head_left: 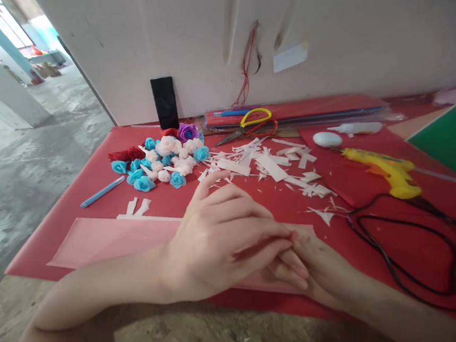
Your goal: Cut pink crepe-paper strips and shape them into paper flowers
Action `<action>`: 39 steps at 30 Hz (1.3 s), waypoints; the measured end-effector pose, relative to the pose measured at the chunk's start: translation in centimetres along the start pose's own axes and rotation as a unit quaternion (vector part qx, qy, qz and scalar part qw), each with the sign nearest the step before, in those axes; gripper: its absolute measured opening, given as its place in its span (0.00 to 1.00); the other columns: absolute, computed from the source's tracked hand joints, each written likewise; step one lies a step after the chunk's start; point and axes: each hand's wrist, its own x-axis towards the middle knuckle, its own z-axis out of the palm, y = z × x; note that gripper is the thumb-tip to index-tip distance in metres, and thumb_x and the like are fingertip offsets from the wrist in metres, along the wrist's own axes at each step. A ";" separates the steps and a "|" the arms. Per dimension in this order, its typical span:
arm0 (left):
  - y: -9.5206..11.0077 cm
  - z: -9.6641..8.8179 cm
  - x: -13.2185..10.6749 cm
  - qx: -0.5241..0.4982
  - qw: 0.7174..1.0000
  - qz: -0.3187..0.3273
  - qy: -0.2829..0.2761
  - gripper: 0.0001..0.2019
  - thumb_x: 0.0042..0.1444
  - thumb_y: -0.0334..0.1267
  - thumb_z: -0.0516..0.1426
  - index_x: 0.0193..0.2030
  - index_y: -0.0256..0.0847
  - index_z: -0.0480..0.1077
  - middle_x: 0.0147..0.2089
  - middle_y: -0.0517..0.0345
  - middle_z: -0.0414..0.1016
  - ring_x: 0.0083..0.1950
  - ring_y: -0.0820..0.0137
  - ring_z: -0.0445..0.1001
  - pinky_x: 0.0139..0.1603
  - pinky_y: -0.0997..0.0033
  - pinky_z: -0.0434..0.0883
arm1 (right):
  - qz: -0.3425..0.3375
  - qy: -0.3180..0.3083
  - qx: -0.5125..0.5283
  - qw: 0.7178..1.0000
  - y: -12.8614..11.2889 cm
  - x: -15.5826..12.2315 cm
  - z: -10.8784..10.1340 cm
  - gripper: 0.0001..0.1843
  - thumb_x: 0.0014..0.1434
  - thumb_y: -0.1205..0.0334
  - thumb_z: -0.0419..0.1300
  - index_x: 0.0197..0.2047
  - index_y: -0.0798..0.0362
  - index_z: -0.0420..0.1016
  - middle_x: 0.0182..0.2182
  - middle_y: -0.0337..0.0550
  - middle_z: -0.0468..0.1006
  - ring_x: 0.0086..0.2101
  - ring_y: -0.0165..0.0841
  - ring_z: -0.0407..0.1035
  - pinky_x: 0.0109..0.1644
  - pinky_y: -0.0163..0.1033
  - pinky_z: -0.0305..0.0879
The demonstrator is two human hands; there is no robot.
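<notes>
My left hand (225, 235) reaches in from the left, palm down, with its fingers stretched out and its thumb lifted. The fingers lie across the fingers of my right hand (324, 269), which comes in from the lower right and rests on the table. My right hand's fingers are hidden under the left ones. Both hands lie over a pale pink paper sheet (110, 240) spread on the red table cover (57, 223). I see nothing held in my left hand.
Small blue, pink, red and purple paper roses (159, 163) lie in a pile at the back left, with a blue pen (102, 192) nearby. White paper scraps (271, 164), yellow-handled scissors (248, 124), a yellow glue gun (387, 170) with black cord (419, 260), and a black phone (165, 102) against the wall.
</notes>
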 end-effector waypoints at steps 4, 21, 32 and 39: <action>-0.1 0.0 0.0 0.003 1.000 -0.002 0.002 0.04 0.53 0.35 0.57 0.30 0.38 0.71 0.28 0.64 0.76 0.31 0.77 0.69 0.53 0.62 0.61 | -0.009 0.042 -0.020 0.999 0.2 -0.1 -0.1 0.20 0.58 0.49 0.52 0.21 0.53 0.64 0.15 0.31 0.56 0.17 0.22 0.46 0.23 0.33 0.43; -0.6 0.6 -0.1 0.055 0.998 0.005 0.019 0.04 0.51 0.33 0.56 0.27 0.41 0.71 0.26 0.67 0.75 0.30 0.78 0.69 0.54 0.64 0.61 | -0.022 0.147 -0.087 0.985 0.5 -0.3 -0.2 0.14 0.57 0.54 0.55 0.23 0.51 0.70 0.19 0.34 0.62 0.20 0.24 0.52 0.24 0.33 0.49; -0.8 0.2 0.3 0.030 0.999 -0.022 -0.012 0.05 0.52 0.33 0.55 0.26 0.39 0.69 0.27 0.66 0.75 0.32 0.77 0.69 0.52 0.65 0.61 | -0.014 0.121 -0.041 0.992 0.3 0.0 -0.1 0.19 0.57 0.51 0.54 0.20 0.54 0.67 0.16 0.32 0.59 0.17 0.22 0.49 0.24 0.33 0.46; -0.8 0.5 0.2 -0.040 0.997 -0.051 -0.047 0.04 0.53 0.30 0.53 0.28 0.38 0.65 0.29 0.67 0.73 0.32 0.80 0.68 0.54 0.69 0.58 | 0.009 -0.002 0.071 0.997 0.1 -0.1 0.0 0.18 0.61 0.54 0.47 0.24 0.52 0.68 0.12 0.32 0.56 0.17 0.26 0.48 0.25 0.35 0.46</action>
